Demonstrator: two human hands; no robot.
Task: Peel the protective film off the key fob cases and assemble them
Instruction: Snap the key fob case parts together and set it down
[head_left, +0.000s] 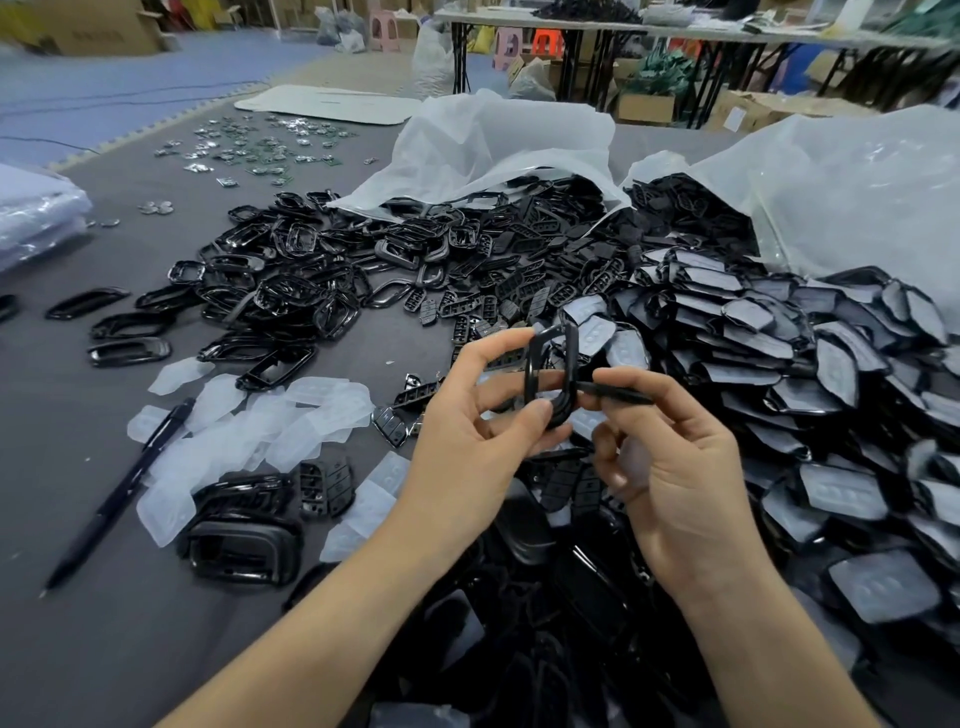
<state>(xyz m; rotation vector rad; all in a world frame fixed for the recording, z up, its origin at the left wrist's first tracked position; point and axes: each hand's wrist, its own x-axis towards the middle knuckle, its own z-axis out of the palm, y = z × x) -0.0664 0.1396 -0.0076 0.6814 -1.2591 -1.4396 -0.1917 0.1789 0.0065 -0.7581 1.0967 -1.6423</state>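
- A heap of black plastic key fob shells under cloudy film (810, 364) is spreading over the grey table (104, 623);
- the left hand (467, 447) is pinching a glossy black rectangular fob frame (553, 379) above the table;
- the right hand (670, 478) is gripping a thin black flat panel (615, 396) edge-on against the frame.

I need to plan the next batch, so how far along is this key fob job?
Early. Done: peeled films lie scattered left, with a few cases beside them. In hand: the left hand holds a black frame while the right hand brings a flat piece to it. Left: the big pile of film-covered pieces and the loose frames.
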